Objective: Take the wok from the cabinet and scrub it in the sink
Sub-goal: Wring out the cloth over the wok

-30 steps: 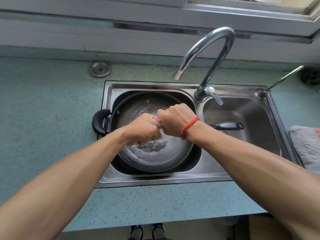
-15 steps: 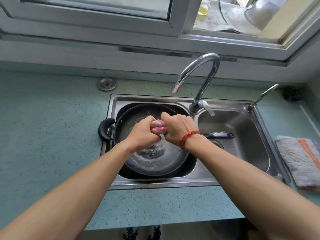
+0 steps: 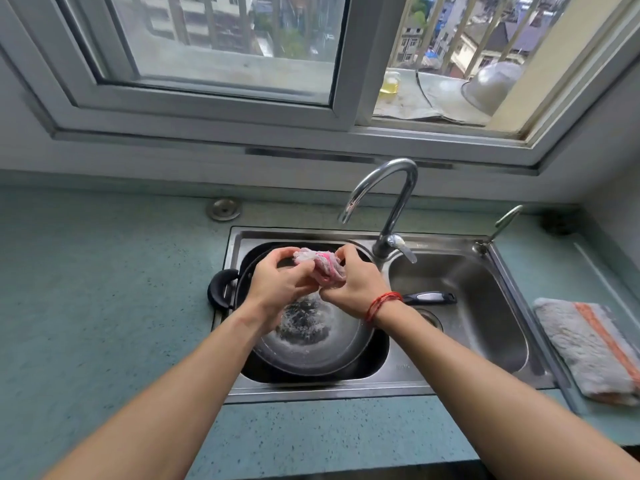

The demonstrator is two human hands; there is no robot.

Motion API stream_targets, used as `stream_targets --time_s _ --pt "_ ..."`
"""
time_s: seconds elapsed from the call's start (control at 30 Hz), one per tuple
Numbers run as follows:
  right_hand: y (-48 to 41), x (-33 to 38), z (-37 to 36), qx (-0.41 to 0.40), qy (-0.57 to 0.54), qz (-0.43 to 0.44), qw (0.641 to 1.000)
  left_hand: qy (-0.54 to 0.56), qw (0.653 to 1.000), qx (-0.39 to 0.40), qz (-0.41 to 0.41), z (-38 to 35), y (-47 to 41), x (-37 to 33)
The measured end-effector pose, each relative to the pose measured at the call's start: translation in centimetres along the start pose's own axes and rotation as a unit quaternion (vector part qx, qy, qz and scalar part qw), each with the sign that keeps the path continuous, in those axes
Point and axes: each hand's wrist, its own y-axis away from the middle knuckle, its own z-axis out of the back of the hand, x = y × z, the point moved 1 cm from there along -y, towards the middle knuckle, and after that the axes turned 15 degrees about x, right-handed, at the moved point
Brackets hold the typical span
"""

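Both hands are closed on a wadded pink-and-white cloth (image 3: 322, 266). The left hand (image 3: 280, 284) curls round its left end and the right hand (image 3: 353, 289) grips its right end, with the knuckles nearly touching beneath it. Directly below the grip sits the wok (image 3: 311, 348), in the left basin of the sink (image 3: 311, 393), with suds and water pooled in its bottom. Its loop handle (image 3: 220, 289) pokes out left of the grip, and its long handle (image 3: 429, 297) lies to the right, over the other basin. The faucet (image 3: 394, 202) arches just behind and right of the grip. A red string (image 3: 382, 303) circles the right wrist. Far right of the grip, a towel (image 3: 588, 348) lies on the counter (image 3: 104, 306).
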Motion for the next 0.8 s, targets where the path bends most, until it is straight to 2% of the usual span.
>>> stream_targets --time_s 0.1,0.3,0.43,0.63,0.8 --pt "0.3 0.3 0.3 0.016 -0.042 0.0 0.999 -0.012 1.0 -0.017 -0.013 0.1 0.3 0.0" --pt "0.6 1.2 1.3 -0.013 -0.085 0.004 0.996 -0.037 0.998 -0.041 -0.042 0.4 0.8 -0.7" --pt "0.6 1.6 1.5 0.031 -0.211 0.027 0.977 -0.079 0.994 -0.044 -0.065 0.3 1.6 -1.8" --pt "0.5 1.6 3.2 -0.069 -0.407 0.009 0.911 -0.157 0.983 -0.078 -0.058 2.2 2.0 -2.3" --pt "1.2 3.0 3.5 -0.073 -0.526 0.03 0.847 -0.166 0.985 -0.046 -0.026 2.1 2.6 -2.0"
